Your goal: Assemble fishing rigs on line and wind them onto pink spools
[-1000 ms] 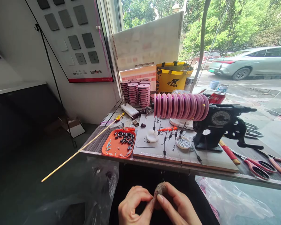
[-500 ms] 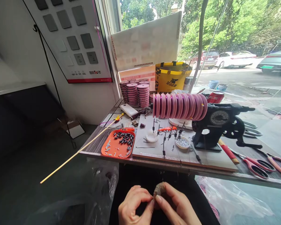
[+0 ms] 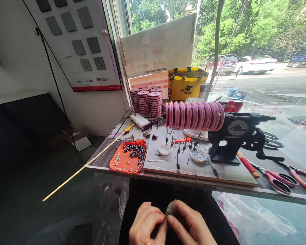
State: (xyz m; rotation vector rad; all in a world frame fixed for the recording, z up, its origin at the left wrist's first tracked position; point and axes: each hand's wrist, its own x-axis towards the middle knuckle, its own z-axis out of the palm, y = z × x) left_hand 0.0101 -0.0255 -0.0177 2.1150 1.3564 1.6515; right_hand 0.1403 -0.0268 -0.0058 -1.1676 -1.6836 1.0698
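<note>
Above my lap, my left hand point(image 3: 147, 224) and my right hand point(image 3: 190, 223) meet, fingertips nearly touching. My left thumb and index finger are pinched together, and whatever they hold is too small to make out. On the right index fingertip sits a grey-brown wrap point(image 3: 171, 207), like tape or a finger cover. The right thumb presses against that finger, close to the left fingertips; anything between them is hidden. Beyond the hands, on the table's front part, lies a pale board point(image 3: 158, 166) with thin lines carrying black pieces point(image 3: 178, 166).
An orange tray point(image 3: 113, 166) holds black pieces and small metal parts. A hand-cranked winder point(image 3: 226, 136) carries pink spools point(image 3: 193, 115). Scissors point(image 3: 280, 183) lie at right. A thin stick point(image 3: 73, 175) juts past the table's left edge. Stacked spools point(image 3: 155, 103) and a yellow bag point(image 3: 186, 85) stand behind.
Both hands stay pinched together over the lap, with only a slight shift of the right hand to the left. Things on the table look unmoved; outside, a different vehicle shows at right.
</note>
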